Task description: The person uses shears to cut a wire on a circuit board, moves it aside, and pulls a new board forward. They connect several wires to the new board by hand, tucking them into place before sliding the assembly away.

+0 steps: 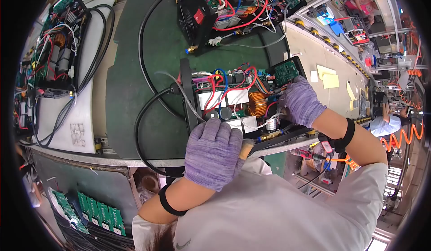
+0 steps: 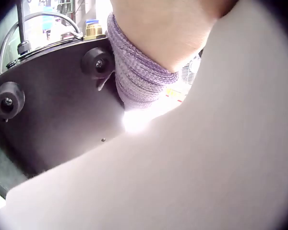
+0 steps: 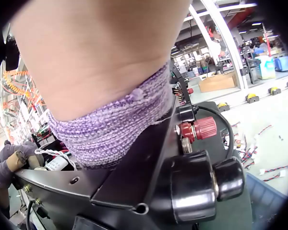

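An open black chassis [image 1: 224, 100] full of red and blue wires, a copper coil [image 1: 257, 103] and a green circuit board [image 1: 285, 72] lies on the green mat [image 1: 134, 71]. My left hand [image 1: 213, 154], in a purple knit glove, grips a wooden-handled tool [image 1: 245, 148] at the chassis's near edge. My right hand [image 1: 300, 102], also gloved, curls over the chassis's right end beside the board. The right wrist view has the glove [image 3: 110, 127] on the panel by black knobs [image 3: 197, 187] and a red terminal [image 3: 199, 128]. In the left wrist view, the glove [image 2: 139, 81] is against the chassis underside [image 2: 62, 115].
A second open unit [image 1: 238, 4] stands at the back and a third [image 1: 58, 40] at the far left. Black cables [image 1: 148, 116] loop over the mat. Green boards [image 1: 96, 213] sit below the bench; yellow notes [image 1: 327, 77] and an orange coiled hose [image 1: 395, 141] lie right.
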`<action>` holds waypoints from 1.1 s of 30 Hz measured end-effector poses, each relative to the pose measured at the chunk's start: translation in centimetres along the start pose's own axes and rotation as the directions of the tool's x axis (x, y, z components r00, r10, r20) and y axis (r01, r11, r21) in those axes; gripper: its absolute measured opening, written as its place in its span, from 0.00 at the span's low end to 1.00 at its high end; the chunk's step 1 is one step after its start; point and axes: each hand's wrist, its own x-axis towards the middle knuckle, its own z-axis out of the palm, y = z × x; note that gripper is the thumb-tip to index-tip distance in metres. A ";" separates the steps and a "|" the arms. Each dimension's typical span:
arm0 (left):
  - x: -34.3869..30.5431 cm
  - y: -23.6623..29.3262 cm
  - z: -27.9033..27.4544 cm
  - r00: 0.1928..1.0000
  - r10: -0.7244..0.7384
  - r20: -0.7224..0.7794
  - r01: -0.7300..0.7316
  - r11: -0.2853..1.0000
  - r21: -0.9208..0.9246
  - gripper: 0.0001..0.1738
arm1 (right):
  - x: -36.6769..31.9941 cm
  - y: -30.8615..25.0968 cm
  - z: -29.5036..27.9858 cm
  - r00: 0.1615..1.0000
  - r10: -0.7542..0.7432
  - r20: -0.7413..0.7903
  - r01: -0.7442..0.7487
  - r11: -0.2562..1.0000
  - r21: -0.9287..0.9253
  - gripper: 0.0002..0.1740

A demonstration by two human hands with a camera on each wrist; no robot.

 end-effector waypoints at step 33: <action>0.1 0.1 -0.3 0.997 -0.001 0.079 0.000 1.000 0.017 0.19 | 1.1 -0.1 -2.0 0.993 0.042 -0.113 -0.036 0.998 0.060 0.07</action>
